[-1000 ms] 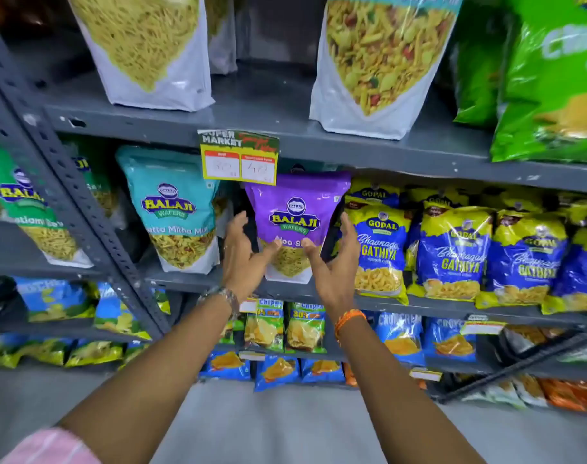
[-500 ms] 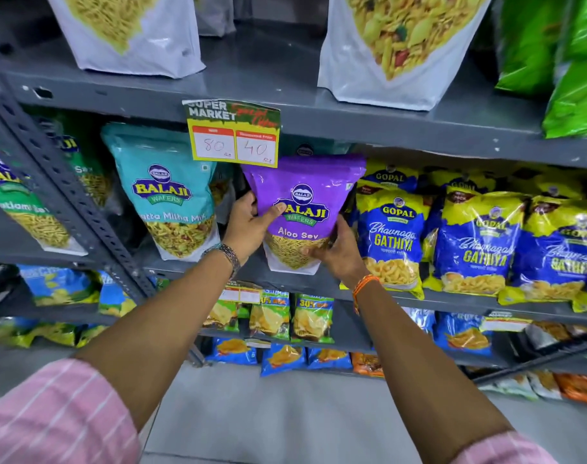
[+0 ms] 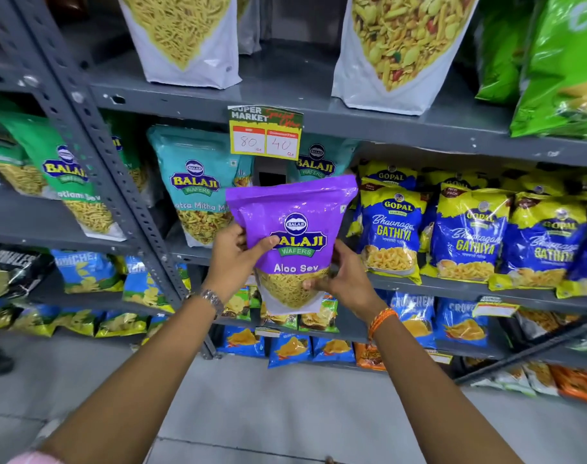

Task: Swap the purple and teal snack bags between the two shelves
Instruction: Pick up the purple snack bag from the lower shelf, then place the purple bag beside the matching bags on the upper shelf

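A purple Balaji Aloo Sev bag [image 3: 294,209] is held upright in front of the middle shelf [image 3: 452,284], off its surface. My left hand [image 3: 233,254] grips its left edge with the thumb across the front. My right hand [image 3: 344,276] holds its lower right corner. A teal Balaji bag [image 3: 198,192] stands on the same shelf, just left of and behind the purple one. A second teal bag [image 3: 315,162] shows behind the purple bag's top, partly hidden.
A yellow price tag [image 3: 265,133] hangs from the upper shelf edge [image 3: 386,123]. Blue and yellow Gopal Gathiya bags [image 3: 391,226] fill the shelf to the right. A slotted grey upright [image 3: 118,169] stands on the left. Small snack packs crowd the lower shelves.
Both hands closed on the purple bag and pulled it off the shelf toward me. A teal bag behind it has come into sight.
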Demonstrator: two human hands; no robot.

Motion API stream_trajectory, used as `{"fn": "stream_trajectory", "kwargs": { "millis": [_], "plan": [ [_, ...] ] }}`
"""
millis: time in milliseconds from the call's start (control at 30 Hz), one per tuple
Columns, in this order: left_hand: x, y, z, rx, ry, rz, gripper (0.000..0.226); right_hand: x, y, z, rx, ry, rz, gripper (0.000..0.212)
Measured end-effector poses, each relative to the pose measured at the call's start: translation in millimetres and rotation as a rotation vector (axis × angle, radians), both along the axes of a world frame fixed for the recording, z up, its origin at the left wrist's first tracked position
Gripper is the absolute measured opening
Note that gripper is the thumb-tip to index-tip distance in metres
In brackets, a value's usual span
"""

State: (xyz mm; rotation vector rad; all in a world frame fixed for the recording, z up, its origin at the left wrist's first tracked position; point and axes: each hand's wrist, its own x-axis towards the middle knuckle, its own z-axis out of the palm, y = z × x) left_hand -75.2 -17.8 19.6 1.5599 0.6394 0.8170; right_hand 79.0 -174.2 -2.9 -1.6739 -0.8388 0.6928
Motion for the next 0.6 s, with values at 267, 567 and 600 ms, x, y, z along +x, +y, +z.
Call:
{"fn": "stream_trajectory", "kwargs": {
  "millis": [267,567,600],
  "plan": [
    [-67,-26,66,0.129,-0.241,0.155,0.042,-51,-24,85,0.101,-0.010,0.104,0.072],
    [-53,-15,223,0.305,-0.557,0.158,0.011,-64,-3,235,0.379,-0.179,0.100,0.070],
    [-48,-11,237,0.320,-0.580,0.164,0.011,-62,1,249,0.399,-0.194,0.098,0.069]
  ]
}}
